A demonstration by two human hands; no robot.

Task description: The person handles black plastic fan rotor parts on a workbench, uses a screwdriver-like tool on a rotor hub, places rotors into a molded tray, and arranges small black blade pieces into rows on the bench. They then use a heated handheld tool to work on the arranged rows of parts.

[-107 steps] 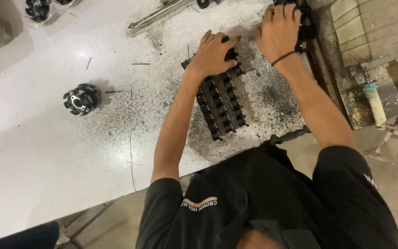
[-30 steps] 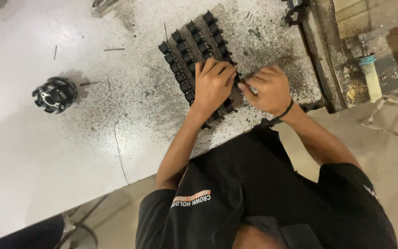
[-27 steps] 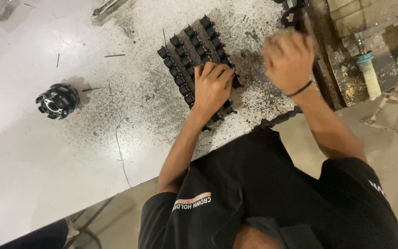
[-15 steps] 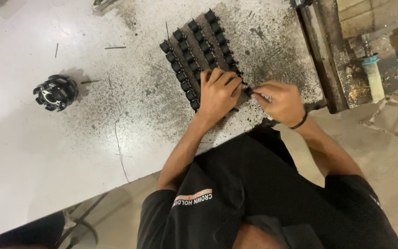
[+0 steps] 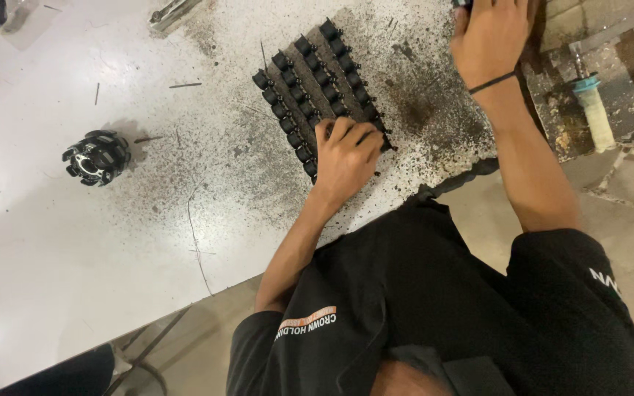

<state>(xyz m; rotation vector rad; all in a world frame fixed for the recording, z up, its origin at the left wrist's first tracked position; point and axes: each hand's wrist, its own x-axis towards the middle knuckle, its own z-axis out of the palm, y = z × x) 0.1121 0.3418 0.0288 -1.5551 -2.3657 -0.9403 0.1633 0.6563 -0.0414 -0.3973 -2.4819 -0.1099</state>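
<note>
The left hand (image 5: 346, 158) is pressing down, fingers curled and close together, on the near end of a grey block (image 5: 322, 81) that is carrying rows of small black parts; it is resting on the block rather than closing around any single part, and whether a piece is pinched under the fingertips cannot be told. The block is lying diagonally on the speckled, grit-covered stretch of the white table (image 5: 75, 242), just beyond the table's near edge. For the step in hand, a steadying of the block seems the point: keeping the palm flat on the near rows should be stopping the block from sliding on the loose grit (which is likely to be making the surface slippery). Farther out, the right hand (image 5: 489, 33) is reaching to the far edge of the table, its fingers cut off by the frame, so its grip cannot be told. To the left, well apart from the block, a round black toothed part (image 5: 97, 156) is sitting alone. As for holders, the block is the only one clearly showing, its rows appearing filled along their visible length. Beyond the table's right edge, a pale spool with a teal cap (image 5: 594, 108) is lying on a grimy surface.
</note>
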